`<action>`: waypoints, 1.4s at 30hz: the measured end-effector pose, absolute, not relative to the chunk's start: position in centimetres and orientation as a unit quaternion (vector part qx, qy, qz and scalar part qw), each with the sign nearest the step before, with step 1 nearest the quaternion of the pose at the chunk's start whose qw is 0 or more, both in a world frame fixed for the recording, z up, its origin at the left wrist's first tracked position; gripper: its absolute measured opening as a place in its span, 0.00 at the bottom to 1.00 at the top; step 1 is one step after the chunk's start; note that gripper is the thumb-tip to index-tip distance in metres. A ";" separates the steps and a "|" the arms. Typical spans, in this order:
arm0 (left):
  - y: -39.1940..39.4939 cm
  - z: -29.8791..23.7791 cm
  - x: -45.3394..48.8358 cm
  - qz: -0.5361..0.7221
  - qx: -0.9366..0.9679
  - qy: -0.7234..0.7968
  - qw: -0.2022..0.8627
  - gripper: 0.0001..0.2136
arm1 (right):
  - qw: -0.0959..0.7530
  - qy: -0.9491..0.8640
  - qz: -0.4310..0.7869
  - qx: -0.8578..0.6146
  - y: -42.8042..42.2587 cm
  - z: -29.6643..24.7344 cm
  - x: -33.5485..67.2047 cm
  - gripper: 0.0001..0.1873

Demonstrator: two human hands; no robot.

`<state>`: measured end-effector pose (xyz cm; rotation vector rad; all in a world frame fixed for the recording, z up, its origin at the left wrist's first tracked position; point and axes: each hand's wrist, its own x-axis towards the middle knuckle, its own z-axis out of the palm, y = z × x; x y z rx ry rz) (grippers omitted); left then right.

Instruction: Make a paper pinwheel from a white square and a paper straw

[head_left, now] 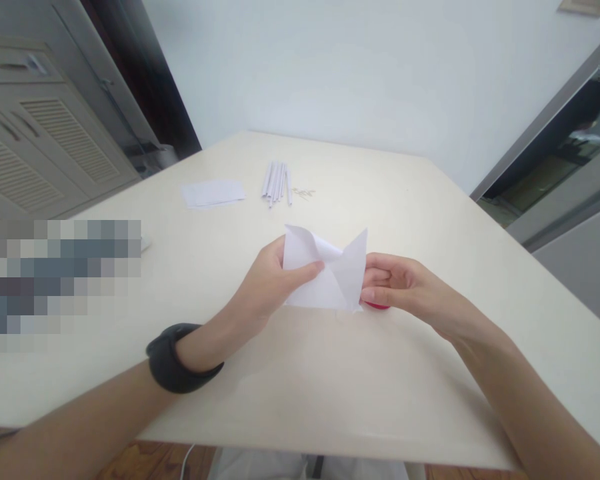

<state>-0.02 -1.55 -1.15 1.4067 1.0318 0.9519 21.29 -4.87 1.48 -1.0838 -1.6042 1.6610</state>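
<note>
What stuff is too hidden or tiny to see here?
In the head view:
Red thing: partly hidden by the right hand.
Left hand: some fingers hidden behind the white paper.
Thin bits beside the paper rolls: too small to name.
Left side: covered by blurry squares.

In front of me a plain, pale wall [330, 73] rises behind the far edge of the cream table [430, 200]. Beyond its left edge I see a cabinet [45, 127] with louvred doors, and a dark upright panel [145, 73] near the far-left corner. Past the right edge is a dim opening [570, 140]. Below my near edge shows reddish-brown wood floor [145, 460]; soft, even light falls on the wall.
</note>
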 end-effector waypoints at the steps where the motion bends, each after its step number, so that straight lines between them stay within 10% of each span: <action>1: -1.6 -1.2 0.0 0.401 0.598 0.437 0.539 0.16 | 0.295 -0.600 0.625 -0.404 -4.9 1.3 21.2 0.10; 42: -2.6 -0.5 0.9 0.386 0.657 0.446 0.470 0.11 | 0.413 -0.636 0.403 -0.513 -5.4 -0.9 18.1 0.08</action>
